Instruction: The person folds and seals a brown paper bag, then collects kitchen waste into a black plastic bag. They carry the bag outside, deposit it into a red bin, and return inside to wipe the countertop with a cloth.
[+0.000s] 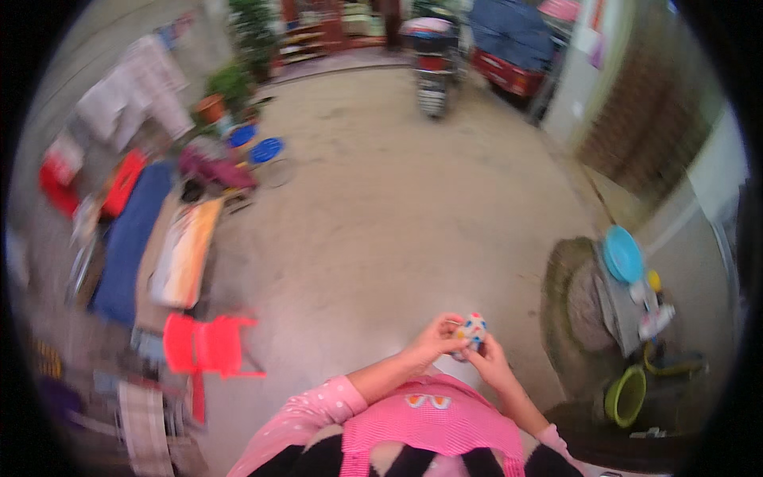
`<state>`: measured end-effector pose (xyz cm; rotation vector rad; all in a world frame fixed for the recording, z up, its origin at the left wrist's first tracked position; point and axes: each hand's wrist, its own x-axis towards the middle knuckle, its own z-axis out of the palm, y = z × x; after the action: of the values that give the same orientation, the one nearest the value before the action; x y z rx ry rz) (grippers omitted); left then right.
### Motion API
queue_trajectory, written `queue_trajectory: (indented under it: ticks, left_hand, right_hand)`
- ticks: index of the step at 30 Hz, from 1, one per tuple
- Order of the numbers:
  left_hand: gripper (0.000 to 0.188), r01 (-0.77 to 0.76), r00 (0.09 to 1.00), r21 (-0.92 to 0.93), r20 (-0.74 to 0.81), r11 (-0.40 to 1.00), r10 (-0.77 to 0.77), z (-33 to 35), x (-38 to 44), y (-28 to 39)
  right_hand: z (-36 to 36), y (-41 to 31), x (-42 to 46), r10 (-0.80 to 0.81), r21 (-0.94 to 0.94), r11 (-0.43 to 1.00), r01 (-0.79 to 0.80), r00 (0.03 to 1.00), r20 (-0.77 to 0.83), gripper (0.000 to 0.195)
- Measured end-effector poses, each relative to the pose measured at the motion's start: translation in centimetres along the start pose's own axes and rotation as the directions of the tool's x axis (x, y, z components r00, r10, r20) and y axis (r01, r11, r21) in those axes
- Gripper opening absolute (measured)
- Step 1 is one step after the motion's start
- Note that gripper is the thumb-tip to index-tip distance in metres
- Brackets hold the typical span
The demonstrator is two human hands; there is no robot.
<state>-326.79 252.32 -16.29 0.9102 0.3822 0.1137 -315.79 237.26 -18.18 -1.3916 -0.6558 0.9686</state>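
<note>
A small white object with red, blue and yellow spots [474, 328] is held up in front of my body. Blur hides what exactly it is. My left hand [436, 344] grips it from the left, thumb against its near side. From the right, the fingers of my right hand [491, 360] pinch its lower edge. Both hands are close together above a pink apron [429, 420], which I wear over pink dotted sleeves.
To the left stand a red plastic chair [205, 346], a table with an orange-and-white top [188, 256] and a long blue-covered piece [134, 244]. On the right are a blue basin [623, 254] and a green basin [626, 396]. A scooter [432, 65] is parked ahead on the concrete floor [387, 208].
</note>
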Motion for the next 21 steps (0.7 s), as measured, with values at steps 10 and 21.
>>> queue_trajectory:
  ticks: [10,21]
  left_hand:
    - [0.028,0.035,0.999,0.220,0.015,0.975,-0.039,-0.5,34.2,13.5]
    - [0.015,-0.021,0.996,-0.009,0.085,1.000,0.021,4.3,71.9,23.2]
  right_hand:
    - [-19.1,-5.8,28.3,-0.026,0.220,0.975,0.045,0.996,-0.087,0.038]
    - [-44.8,-12.5,53.9,0.175,0.609,0.789,0.081,0.920,-0.350,0.024]
